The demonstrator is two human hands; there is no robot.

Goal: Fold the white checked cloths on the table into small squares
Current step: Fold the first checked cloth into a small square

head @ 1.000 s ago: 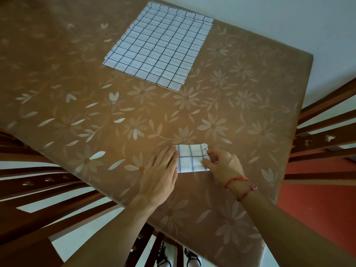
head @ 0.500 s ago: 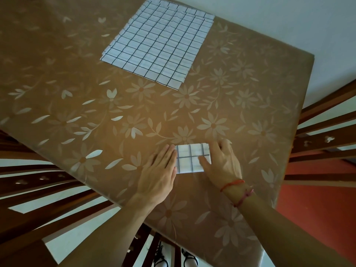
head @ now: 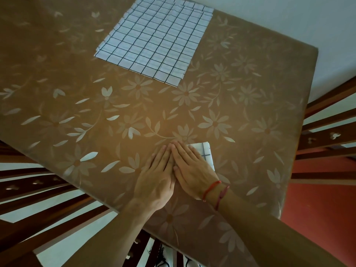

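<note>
Carrying everything, table [head: 250, 112]: brown glossy cover with pale flowers, spreading out from under both hands on all sides.
Flat cloths [head: 154, 41]: white with dark checks, lying well ahead of the hands and a little to their left, at the far edge. Staggered edges suggest more than one layer. Not yet folded small.
Left hand [head: 158, 176]: flat on the table cover, fingers straight and together, its inner edge touching the right hand. It holds nothing; whether its fingertips reach the small cloth is hidden.
Right hand [head: 190, 170]: flat, fingers straight, palm down on the small cloth, pressing rather than gripping.
Folded cloth [head: 207, 153]: a small white checked packet under the right hand, only its right side and far corner showing past the fingers.
Red threads [head: 212, 189]: two thin bands on the right wrist.
Step, as I judge it: flattening the last crease of this square; the far cloths remain.
Handling: probably thin, light, limp fabric. It should slide easily on the glossy cover, and a fresh fold may spring open, so press first.
Where to hold: pinch two neighbouring corners of the top far cloth, or lift the packet by its free right edge.
</note>
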